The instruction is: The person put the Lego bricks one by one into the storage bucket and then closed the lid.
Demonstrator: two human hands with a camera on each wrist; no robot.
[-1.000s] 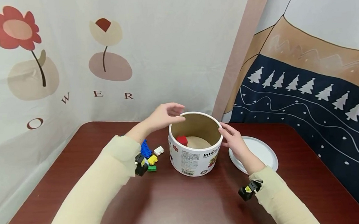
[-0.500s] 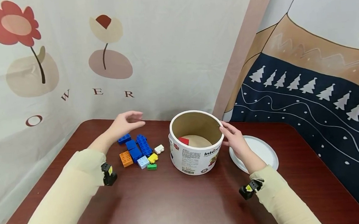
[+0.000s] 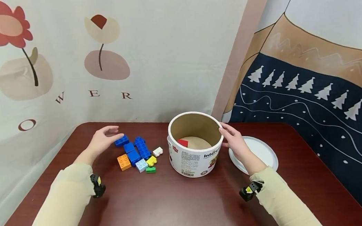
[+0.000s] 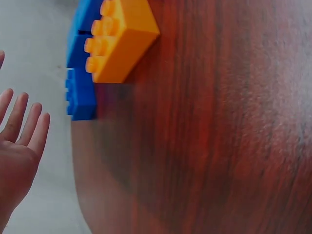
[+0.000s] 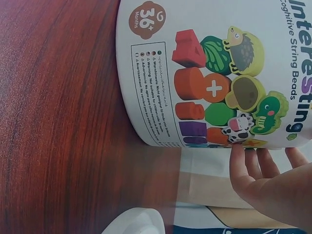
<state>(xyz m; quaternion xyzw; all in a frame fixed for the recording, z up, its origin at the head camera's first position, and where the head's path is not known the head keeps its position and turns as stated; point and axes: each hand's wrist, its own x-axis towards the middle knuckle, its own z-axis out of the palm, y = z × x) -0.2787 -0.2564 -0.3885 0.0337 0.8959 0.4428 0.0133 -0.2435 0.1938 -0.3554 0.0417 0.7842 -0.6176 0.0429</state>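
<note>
At the far left of the table my left hand (image 3: 102, 142) hovers by the small blue building brick (image 3: 122, 140), its thumb tip overlapping the brick in the head view. Nothing is held in it, and its fingers (image 4: 36, 124) are spread in the left wrist view. An orange brick (image 3: 124, 162), more blue bricks (image 3: 134, 157), a light blue brick (image 3: 142, 165), a yellow piece (image 3: 151, 161), a green one (image 3: 150, 170) and a white one (image 3: 157, 151) lie close by. My right hand (image 3: 237, 144) grips the rim of a white printed bucket (image 3: 190, 160), fingers along its outside. A red brick (image 3: 183, 143) lies inside.
Right of the bucket, partly behind my right forearm, a round white lid (image 3: 261, 151) lies flat on the dark red table (image 3: 161, 204). Printed cloth (image 3: 171, 58) hangs along the table's back edge and right side.
My left hand has moved left from over the bucket's rim to the far end of the brick pile. The bricks came into view as the arm passed. My right hand has stayed at the bucket.
</note>
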